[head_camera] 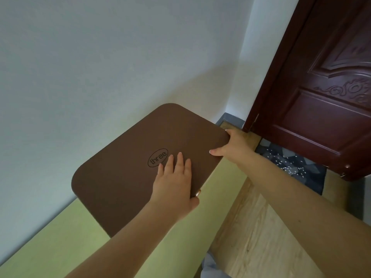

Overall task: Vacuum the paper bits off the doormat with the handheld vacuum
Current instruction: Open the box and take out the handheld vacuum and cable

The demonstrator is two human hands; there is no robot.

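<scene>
While both hands sit on the brown board, the tally runs as follows.
Hands: two, both bare, both on one thing.
Brown board (128, 173): one, flat, rounded corners, an oval mark reading "three" near its middle; tilted, its lower end over the green surface (60, 247) by the white wall (100, 57).
Left hand (174, 183): fingers straight and spread flat on the board's face just beside the oval mark; thumb hooked round the near edge.
Right hand (230, 146): curled round the board's far right corner, thumb on top, fingers hidden behind.
Doormat (297, 165): one, dark with grey angular patches, on the wood floor (261, 227) at the foot of the door (321, 97).
Paper bits (289, 167): many, too small to count, white, scattered over the doormat.
Doormat to grip: well apart from the left hand; beyond the right forearm, nearer the right hand, not touching either.
Handheld vacuum: cannot tell where it is.
</scene>
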